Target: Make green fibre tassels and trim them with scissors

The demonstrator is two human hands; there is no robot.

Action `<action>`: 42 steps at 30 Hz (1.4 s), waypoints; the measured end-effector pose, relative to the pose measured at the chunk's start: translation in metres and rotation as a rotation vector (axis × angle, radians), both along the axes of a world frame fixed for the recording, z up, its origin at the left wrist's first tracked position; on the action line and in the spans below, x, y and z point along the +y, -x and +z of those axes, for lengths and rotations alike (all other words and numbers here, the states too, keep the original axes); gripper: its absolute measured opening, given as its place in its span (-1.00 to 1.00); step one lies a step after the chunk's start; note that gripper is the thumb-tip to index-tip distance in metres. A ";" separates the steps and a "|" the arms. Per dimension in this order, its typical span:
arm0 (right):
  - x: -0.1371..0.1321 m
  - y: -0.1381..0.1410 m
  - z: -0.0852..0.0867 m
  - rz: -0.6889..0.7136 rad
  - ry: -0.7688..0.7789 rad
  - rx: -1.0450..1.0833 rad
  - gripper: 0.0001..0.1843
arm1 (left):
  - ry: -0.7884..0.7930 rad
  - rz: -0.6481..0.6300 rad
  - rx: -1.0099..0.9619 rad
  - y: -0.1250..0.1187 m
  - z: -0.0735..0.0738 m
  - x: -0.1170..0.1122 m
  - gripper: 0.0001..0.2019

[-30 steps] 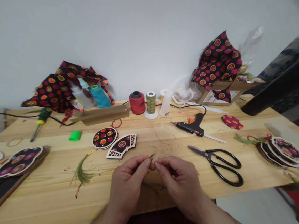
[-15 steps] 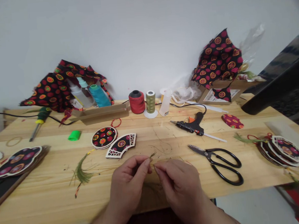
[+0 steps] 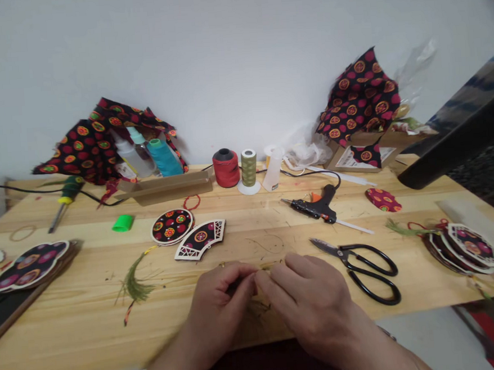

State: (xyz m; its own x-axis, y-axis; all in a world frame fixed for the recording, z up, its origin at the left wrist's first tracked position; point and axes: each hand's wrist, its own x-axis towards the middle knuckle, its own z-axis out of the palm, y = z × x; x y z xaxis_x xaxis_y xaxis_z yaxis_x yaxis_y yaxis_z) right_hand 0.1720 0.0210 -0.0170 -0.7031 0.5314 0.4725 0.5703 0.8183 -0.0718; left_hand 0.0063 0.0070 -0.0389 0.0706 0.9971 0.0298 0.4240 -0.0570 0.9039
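Note:
My left hand (image 3: pixel 221 302) is closed, thumb and forefinger pinched at a small bundle of green thread (image 3: pixel 260 307) whose loose ends hang below the fingertips. My right hand (image 3: pixel 309 299) is closed too, its fingertips meeting those of the left at the thread; its curled fingers hide most of it. Beyond my left hand lie a fan-shaped ornament (image 3: pixel 200 240) and a round ornament (image 3: pixel 171 227), both patterned cloth in pale frames. From the round one trails a green tassel (image 3: pixel 136 283). Black-handled scissors (image 3: pixel 354 262) rest open-bladed or closed, I cannot tell, right of my right hand.
A black glue gun (image 3: pixel 316 205) lies behind the scissors. Red thread (image 3: pixel 226 169) and green thread spools (image 3: pixel 249 169) stand near the wall beside a white bottle (image 3: pixel 273 170). Stacked ornaments (image 3: pixel 467 248) sit at right, another stack (image 3: pixel 33 267) at left. A screwdriver (image 3: pixel 64 203) lies back left.
The right hand has turned over and moved up against the left fingertips. The green tuft that stuck up above the left thumb is now hidden, with thread ends showing below.

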 end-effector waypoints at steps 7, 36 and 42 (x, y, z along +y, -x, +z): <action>0.022 -0.008 0.008 0.040 0.238 0.095 -0.77 | 0.088 -0.131 -0.114 0.003 0.004 -0.003 -0.82; -0.003 0.017 -0.018 -0.190 0.645 0.748 -0.87 | 0.117 0.153 -0.452 0.004 -0.006 0.000 -0.87; -0.009 0.018 -0.020 -0.241 0.724 0.673 -0.88 | 0.095 0.176 -0.396 0.002 -0.002 0.000 -0.89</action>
